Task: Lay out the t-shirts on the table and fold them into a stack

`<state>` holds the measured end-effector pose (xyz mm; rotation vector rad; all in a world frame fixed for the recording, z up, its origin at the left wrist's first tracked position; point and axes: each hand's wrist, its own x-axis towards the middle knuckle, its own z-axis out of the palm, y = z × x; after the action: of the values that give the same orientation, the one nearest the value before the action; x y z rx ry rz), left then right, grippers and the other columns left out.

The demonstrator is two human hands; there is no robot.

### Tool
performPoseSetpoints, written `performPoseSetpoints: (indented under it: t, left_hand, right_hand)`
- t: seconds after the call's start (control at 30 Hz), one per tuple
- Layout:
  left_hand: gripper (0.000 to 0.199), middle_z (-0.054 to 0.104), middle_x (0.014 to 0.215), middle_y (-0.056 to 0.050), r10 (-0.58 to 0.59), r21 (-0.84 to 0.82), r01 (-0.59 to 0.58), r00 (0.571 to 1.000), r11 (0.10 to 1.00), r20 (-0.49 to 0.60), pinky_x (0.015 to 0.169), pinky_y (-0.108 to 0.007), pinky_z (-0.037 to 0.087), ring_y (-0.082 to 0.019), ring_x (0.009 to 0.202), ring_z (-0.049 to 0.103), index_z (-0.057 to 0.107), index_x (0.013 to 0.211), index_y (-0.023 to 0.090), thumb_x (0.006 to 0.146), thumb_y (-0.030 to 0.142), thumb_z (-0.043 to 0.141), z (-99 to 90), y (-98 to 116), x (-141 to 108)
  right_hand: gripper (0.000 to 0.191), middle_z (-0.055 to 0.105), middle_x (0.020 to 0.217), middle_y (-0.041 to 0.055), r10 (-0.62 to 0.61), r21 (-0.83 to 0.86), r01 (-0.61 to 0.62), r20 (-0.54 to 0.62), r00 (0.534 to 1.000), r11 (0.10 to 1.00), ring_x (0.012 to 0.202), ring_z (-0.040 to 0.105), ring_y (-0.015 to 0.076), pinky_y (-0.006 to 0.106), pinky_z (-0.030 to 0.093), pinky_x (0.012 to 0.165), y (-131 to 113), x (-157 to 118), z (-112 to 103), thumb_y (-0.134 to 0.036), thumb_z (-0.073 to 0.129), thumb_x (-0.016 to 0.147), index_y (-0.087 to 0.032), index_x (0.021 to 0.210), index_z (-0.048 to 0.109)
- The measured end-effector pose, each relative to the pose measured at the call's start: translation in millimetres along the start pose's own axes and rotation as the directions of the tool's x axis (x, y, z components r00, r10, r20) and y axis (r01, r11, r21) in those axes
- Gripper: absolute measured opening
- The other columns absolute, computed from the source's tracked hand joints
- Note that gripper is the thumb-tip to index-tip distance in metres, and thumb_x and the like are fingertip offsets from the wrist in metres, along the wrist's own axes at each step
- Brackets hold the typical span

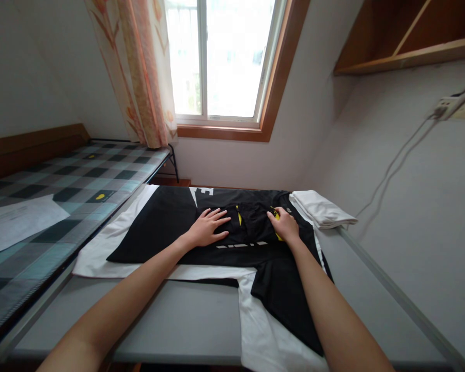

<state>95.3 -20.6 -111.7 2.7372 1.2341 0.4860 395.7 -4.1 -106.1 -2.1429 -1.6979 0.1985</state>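
A black T-shirt with white lettering lies spread over a white shirt on a grey table. On top of the black shirt is a smaller bunched black garment with yellow patches. My left hand rests flat at this garment's left end, fingers spread. At its right end my right hand has its fingers closed around the black and yellow fabric. The sleeves of both shirts hang toward the table's near edge.
A folded white cloth sits at the table's back right corner. Left of the table is a bed with a checked cover and a paper sheet on it. A cable runs down the right wall below a wooden shelf.
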Motion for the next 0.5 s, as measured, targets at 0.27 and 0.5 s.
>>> performPoseSetpoints:
  t: [0.27, 0.5]
  left_hand:
    - [0.054, 0.039, 0.152, -0.004, 0.000, 0.009, 0.000, 1.000, 1.000, -0.006, 0.118, -0.046, 0.016, -0.025, 0.143, 0.031, 0.050, 0.139, 0.030, 0.091, 0.055, 0.045, -0.3, 0.9, 0.0]
    - [0.054, 0.038, 0.153, -0.004, -0.005, 0.023, 0.005, 1.000, 1.000, 0.007, 0.118, -0.047, 0.017, -0.025, 0.143, 0.030, 0.049, 0.140, 0.030, 0.092, 0.055, 0.045, -1.5, 1.7, -0.1]
  right_hand:
    - [0.047, 0.070, 0.108, 0.0132, -0.008, -0.002, 0.008, -0.012, 1.000, 1.000, 0.100, 0.065, 0.0314, 0.037, 0.046, 0.078, 1.9, 1.7, 2.6, -0.054, 0.043, 0.089, -0.023, 0.119, 0.060]
    - [0.046, 0.070, 0.107, 0.0132, -0.007, 0.001, 0.007, -0.009, 1.000, 1.000, 0.099, 0.065, 0.0315, 0.037, 0.046, 0.077, 2.0, 2.3, 3.2, -0.054, 0.044, 0.089, -0.023, 0.119, 0.060]
